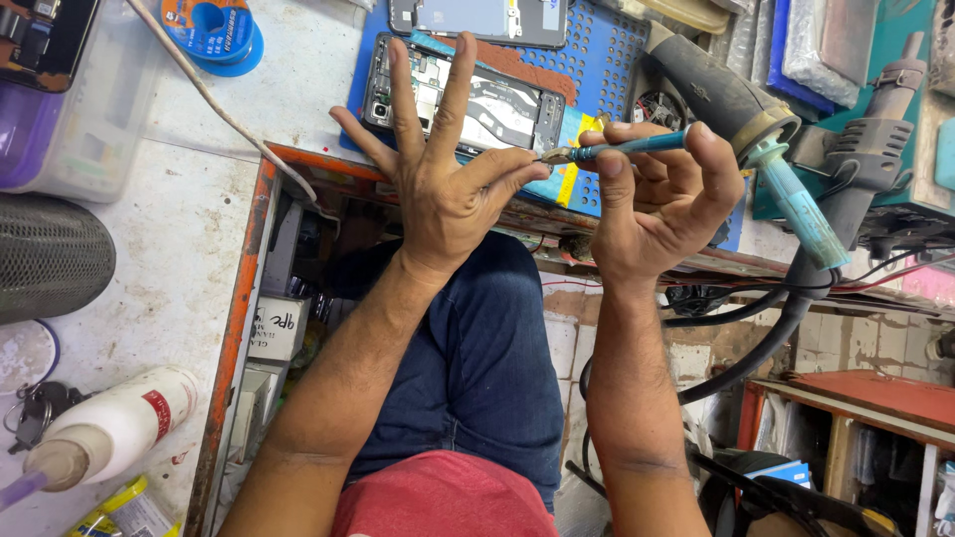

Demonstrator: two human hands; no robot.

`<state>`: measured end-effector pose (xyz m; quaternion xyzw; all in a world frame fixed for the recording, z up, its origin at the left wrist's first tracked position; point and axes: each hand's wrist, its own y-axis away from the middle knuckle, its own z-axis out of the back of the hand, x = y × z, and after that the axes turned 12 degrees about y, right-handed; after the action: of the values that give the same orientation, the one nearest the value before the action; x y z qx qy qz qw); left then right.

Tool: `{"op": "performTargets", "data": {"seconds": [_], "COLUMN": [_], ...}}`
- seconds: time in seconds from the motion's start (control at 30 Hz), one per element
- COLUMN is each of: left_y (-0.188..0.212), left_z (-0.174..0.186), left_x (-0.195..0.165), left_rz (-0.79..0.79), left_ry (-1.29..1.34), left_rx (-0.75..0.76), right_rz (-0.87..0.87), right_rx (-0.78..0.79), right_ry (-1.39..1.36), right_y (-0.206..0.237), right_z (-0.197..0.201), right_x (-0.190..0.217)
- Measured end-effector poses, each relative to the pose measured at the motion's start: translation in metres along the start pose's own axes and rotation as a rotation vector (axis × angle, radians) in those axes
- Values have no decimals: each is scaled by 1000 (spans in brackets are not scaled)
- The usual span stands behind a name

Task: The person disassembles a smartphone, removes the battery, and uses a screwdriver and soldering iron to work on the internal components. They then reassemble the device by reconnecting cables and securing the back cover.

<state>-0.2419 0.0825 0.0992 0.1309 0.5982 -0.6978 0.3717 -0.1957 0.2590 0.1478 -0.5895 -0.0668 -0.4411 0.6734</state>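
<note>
Holding one teal-handled tool (637, 146) in right hand (662, 199), fingers clenched round the shaft, tip toward left hand (443, 184). Left hand with thumb and forefinger pinched at tool tip, other fingers spread; whether anything is pinched, cannot tell. One opened phone (468, 99) on blue mat (607, 50) at bench front edge, just behind left fingers. Second phone (482, 18) at mat's far edge. One white bottle (114, 423) on bench left side. One solder spool (214, 30) far left.
</note>
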Motion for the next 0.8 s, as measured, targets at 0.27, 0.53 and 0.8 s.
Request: {"op": "performTargets", "data": {"seconds": [0.27, 0.53, 0.8], "left_y": [0, 1, -6], "left_z": [1, 2, 5], "left_x": [-2, -2, -8], "left_rz": [13, 5, 5], "left_ry": [14, 3, -6], "left_rx": [2, 6, 28], "right_rz": [-12, -39, 17], "right_rx": [32, 29, 48], "right_ry": [-22, -37, 2], "right_y": [-2, -1, -3], "right_z": [2, 1, -2], "right_x": [-1, -2, -2]}}
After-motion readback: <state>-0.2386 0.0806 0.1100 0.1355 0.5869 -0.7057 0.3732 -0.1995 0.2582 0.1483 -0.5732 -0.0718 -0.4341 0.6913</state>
